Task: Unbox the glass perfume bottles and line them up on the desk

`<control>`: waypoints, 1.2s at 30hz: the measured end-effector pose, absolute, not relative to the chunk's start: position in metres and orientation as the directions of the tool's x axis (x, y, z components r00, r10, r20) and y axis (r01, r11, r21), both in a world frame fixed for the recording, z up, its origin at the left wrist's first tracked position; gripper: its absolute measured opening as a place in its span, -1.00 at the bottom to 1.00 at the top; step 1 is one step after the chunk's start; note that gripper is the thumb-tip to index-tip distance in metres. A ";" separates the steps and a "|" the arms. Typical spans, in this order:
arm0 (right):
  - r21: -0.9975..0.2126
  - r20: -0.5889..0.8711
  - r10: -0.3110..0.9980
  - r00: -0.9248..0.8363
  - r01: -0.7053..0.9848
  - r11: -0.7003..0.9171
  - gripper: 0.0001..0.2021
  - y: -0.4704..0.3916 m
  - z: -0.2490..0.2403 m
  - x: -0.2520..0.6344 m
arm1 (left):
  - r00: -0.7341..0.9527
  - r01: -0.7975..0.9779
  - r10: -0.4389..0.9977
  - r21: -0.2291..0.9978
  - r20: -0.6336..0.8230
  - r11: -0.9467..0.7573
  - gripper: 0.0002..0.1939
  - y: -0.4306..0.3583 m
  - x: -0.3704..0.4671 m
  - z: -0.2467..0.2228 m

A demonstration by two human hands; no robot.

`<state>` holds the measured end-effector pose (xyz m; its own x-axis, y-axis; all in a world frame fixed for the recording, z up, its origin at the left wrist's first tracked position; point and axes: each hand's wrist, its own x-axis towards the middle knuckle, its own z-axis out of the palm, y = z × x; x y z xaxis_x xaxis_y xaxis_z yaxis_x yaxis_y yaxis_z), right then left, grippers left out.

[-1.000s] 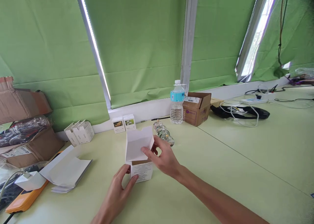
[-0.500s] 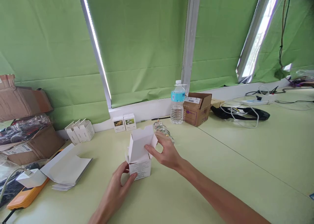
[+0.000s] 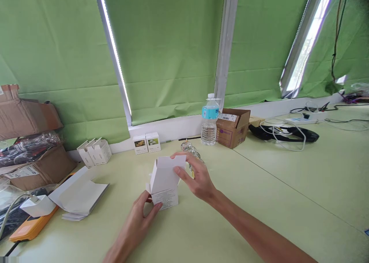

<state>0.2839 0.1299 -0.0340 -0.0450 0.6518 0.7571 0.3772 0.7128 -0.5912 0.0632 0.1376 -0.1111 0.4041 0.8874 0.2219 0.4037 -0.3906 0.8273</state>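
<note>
A small white carton (image 3: 166, 200) with printed text on its front stands on the table. The fingers and thumb of my left hand (image 3: 140, 212) grip its lower left side. From the top of the carton rises a plain white folded cardboard insert (image 3: 165, 177), its lower part hidden inside. My right hand (image 3: 198, 179) pinches the upper right edge of this insert, thumb in front and fingers behind. Clear glass pieces with gold-coloured tips (image 3: 193, 151) lie just behind my right hand, partly covered by it.
Two small picture boxes (image 3: 146, 143) stand by the wall, with several white cartons (image 3: 95, 152) to their left. Folded white paper (image 3: 82, 196) lies left, near an orange device (image 3: 34, 226). A water bottle (image 3: 209, 121) and a brown cardboard box (image 3: 233, 128) stand behind.
The white insert has moved down into the carton, with my right hand shifting slightly down and right. My left hand keeps its grip on the carton.
</note>
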 end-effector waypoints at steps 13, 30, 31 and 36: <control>-0.579 0.752 0.653 -0.094 0.378 0.722 -0.73 0.127 -0.044 0.275 | 0.418 0.413 0.872 0.801 0.256 -0.434 -0.74 0.135 0.063 -0.113; -0.501 0.792 0.597 -0.126 0.424 0.755 -0.70 0.123 -0.039 0.275 | 0.440 0.472 0.860 0.749 0.258 -0.466 -0.73 0.133 0.063 -0.108; -0.538 0.774 0.622 -0.121 0.394 0.746 -0.71 0.123 -0.040 0.273 | 0.440 0.478 0.864 0.751 0.245 -0.456 -0.73 0.133 0.063 -0.109; -0.647 0.701 0.704 -0.113 0.315 0.695 -0.76 0.125 -0.041 0.274 | 0.459 0.502 0.866 0.746 0.198 -0.437 -0.72 0.132 0.061 -0.106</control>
